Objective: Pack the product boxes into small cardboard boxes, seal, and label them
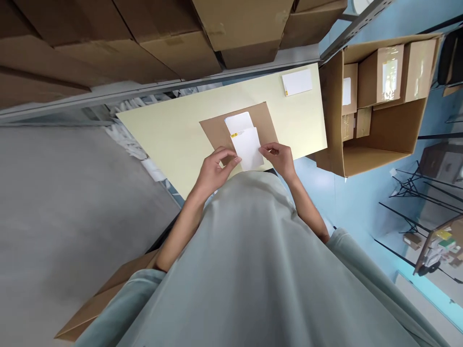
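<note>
Beyond the right edge of the table (173, 140), an open cardboard box (334, 120) holds smaller taped cartons (390, 77). By the near edge, the left hand (215, 168) and right hand (281, 158), each grip narrow, pinch opposite sides of a white paper (248, 144), partly over a brown cardboard sheet (265, 123).

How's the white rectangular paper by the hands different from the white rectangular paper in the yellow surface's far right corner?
The near white rectangular paper has the left hand and right hand at its edges; the corner white rectangular paper is untouched. The near paper is over a flat brown cardboard sheet; the corner paper lies on the pale yellow surface. Both are white with a small yellow mark.
</note>
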Tool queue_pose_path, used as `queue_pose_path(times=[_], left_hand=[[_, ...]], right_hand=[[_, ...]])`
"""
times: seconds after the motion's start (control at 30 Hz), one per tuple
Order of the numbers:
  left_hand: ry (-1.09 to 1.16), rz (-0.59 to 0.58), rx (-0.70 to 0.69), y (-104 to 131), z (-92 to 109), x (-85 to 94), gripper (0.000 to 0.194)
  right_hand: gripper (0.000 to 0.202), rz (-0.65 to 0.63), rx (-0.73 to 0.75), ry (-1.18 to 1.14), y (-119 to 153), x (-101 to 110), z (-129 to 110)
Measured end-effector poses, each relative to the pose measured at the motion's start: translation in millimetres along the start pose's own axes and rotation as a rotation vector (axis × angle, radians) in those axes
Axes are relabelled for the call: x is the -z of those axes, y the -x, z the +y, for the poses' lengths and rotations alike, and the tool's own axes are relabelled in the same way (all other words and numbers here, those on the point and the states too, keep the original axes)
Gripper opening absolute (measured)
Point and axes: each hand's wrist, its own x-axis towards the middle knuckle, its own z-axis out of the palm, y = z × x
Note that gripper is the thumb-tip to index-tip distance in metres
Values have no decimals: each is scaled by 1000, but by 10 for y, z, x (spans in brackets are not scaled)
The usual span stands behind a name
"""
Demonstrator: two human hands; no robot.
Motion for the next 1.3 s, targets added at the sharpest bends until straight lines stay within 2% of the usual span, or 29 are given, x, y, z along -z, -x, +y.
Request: queue_pose_path(times=[0.1,0.2,0.27,0.37,0.43,0.5,0.67,0.77,0.87,0.97,1.13,1.3], left_hand=[[-55,55,77,-49,1,-54,23],[-30,106,168,-95,10,-140,16],[9,134,209,-118,20,-198,16],[40,194,233,-138,41,-245,22],[80,225,245,-140,53,-251,29],[146,247,252,-133,61,-248,36],[234,311,293,-49,87,-216,36],[204,284,327,42,79,-175,32],[167,279,326,107,24,-157,30],[165,294,304,102,-58,-178,35],[149,313,268,-22,-170,-211,47],[140,284,298,-124,-198,-219,51]], right_hand=[[34,-13,22,45,6,19,8],[25,42,48,142,-21,84,21],[22,153,71,207,-84,175,45],[28,392,122,283,-182,309,87],[33,461,194,348,-172,310,99],[32,375,329,440,-63,203,95],[27,-41,707,626,407,-247,60],[29,-122,782,637,537,-364,46],[29,-122,734,581,475,-356,21],[24,-92,589,493,299,-300,-18],[18,-83,326,268,13,-129,-111],[24,-143,212,130,-27,17,-226]])
